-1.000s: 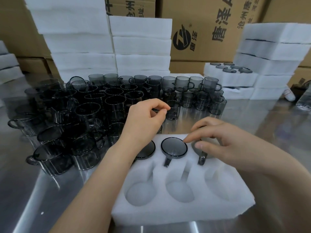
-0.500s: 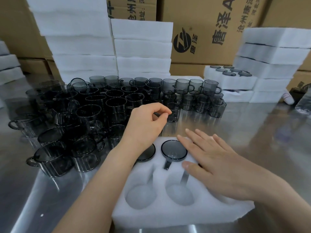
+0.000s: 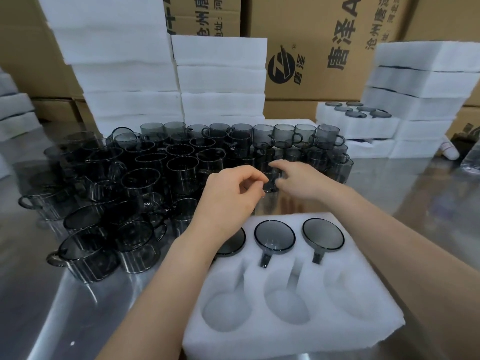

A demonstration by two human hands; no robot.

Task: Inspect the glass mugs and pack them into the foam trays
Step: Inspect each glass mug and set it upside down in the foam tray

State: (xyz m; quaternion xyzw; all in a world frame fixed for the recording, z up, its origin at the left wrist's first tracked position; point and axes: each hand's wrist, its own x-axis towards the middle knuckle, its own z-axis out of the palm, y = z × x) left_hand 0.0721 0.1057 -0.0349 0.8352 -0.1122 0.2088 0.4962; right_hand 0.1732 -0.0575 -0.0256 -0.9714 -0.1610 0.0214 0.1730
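steel table (image 3: pixel 78 320): right grip (image 3: pixel 298 181) grasps a glass mug (image 3: pixel 270 178) just beside the clenched left grip (image 3: pixel 228 196)

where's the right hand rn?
Head view, centre: the right hand is beyond the far edge of the foam tray, at the front loose mugs, just right of the left hand.

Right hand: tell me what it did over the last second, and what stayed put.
The right hand left the third mug, now seated in the foam tray, and reached forward to the loose mugs. The left hand stayed curled in place; the tray did not move.
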